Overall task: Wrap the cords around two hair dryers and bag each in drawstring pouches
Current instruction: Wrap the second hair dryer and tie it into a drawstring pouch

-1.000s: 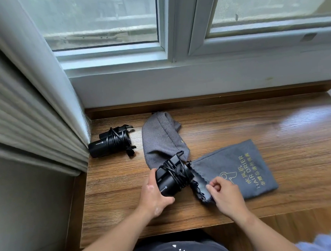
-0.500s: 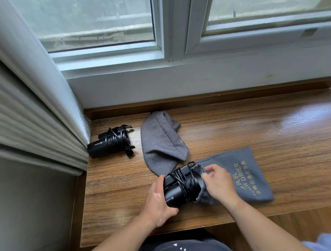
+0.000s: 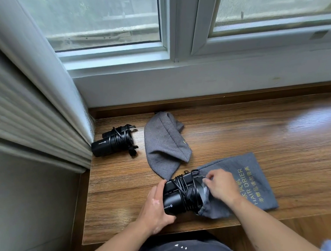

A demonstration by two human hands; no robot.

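A black hair dryer [image 3: 179, 198] with its cord wound around it lies near the front of the wooden sill. My left hand [image 3: 155, 207] grips its rear end. Its front end sits inside the mouth of a grey drawstring pouch [image 3: 243, 184] printed with yellow lettering. My right hand [image 3: 220, 183] pinches the pouch's upper rim over the dryer. A second black hair dryer [image 3: 113, 141], also cord-wrapped, lies at the far left by the curtain. A second grey pouch [image 3: 163, 146] lies crumpled between the two dryers.
The wooden sill [image 3: 254, 132] runs under a white-framed window [image 3: 174, 50]. A pleated grey curtain [image 3: 36, 94] hangs along the left edge, touching the far dryer. The sill's front edge lies just below my hands.
The dryer has been pushed rightward into the pouch's mouth. My right hand moved from the pouch's lower edge up to its rim and pulled it over the dryer's front end.
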